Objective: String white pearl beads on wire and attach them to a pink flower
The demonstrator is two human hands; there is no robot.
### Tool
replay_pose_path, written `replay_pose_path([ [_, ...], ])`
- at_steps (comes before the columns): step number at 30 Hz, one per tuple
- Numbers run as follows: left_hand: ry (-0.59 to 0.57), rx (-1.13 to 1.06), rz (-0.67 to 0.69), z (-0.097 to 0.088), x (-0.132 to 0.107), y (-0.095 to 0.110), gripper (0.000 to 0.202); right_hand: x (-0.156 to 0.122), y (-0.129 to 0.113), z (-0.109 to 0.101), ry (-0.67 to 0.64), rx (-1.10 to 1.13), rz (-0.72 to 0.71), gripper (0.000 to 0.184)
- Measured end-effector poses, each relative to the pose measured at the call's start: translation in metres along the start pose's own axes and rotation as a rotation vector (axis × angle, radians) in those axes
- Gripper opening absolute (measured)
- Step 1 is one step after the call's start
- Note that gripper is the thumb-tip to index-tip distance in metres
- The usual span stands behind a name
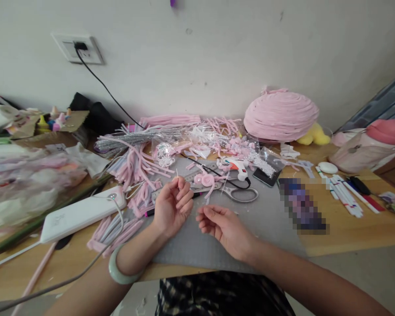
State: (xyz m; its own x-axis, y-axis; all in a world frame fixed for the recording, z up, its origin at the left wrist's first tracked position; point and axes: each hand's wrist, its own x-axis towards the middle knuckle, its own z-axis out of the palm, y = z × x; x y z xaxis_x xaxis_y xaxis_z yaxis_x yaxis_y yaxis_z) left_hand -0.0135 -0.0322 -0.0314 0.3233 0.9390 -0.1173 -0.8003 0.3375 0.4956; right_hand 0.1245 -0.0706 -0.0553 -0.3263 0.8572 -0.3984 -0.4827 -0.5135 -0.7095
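My left hand (pixel 174 207) is raised over the grey mat (pixel 197 250), thumb and fingertips pinched on a thin white strand (pixel 177 173) that sticks up above them. Close by on the right, my right hand (pixel 228 229) is also closed in a pinch; whatever lies between its fingertips is too fine to make out. Just beyond the hands are a coiled pink fuzzy-stem piece (pixel 206 180) and grey-handled scissors (pixel 242 194). A white and orange glue gun (pixel 238 169) lies behind the scissors.
Pink fuzzy stems (pixel 134 164) and bagged white beads (pixel 265 166) crowd the back. At left lies a white power bank (pixel 82 213) with cables. A pixelated phone-like object (pixel 303 204), markers (pixel 347 197) and a big pink bundle (pixel 281 115) are at right.
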Motion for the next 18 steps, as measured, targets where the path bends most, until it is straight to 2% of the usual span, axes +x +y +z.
replay_pose_path([
  [5,0.022,0.025,0.108,0.003,0.002,-0.001,0.022,-0.005,-0.012,-0.004,-0.013,-0.179,-0.232,0.021],
  [10,0.079,0.015,0.136,-0.002,0.008,-0.005,0.015,0.005,-0.027,-0.007,0.013,-0.243,-0.384,0.014],
  [14,0.13,0.06,0.164,-0.006,0.01,-0.007,0.013,0.019,-0.032,-0.01,0.079,-0.159,-0.411,0.018],
  [18,0.112,0.181,0.246,-0.006,0.011,-0.008,0.01,0.026,-0.028,-0.01,0.13,-0.082,-0.38,0.021],
])
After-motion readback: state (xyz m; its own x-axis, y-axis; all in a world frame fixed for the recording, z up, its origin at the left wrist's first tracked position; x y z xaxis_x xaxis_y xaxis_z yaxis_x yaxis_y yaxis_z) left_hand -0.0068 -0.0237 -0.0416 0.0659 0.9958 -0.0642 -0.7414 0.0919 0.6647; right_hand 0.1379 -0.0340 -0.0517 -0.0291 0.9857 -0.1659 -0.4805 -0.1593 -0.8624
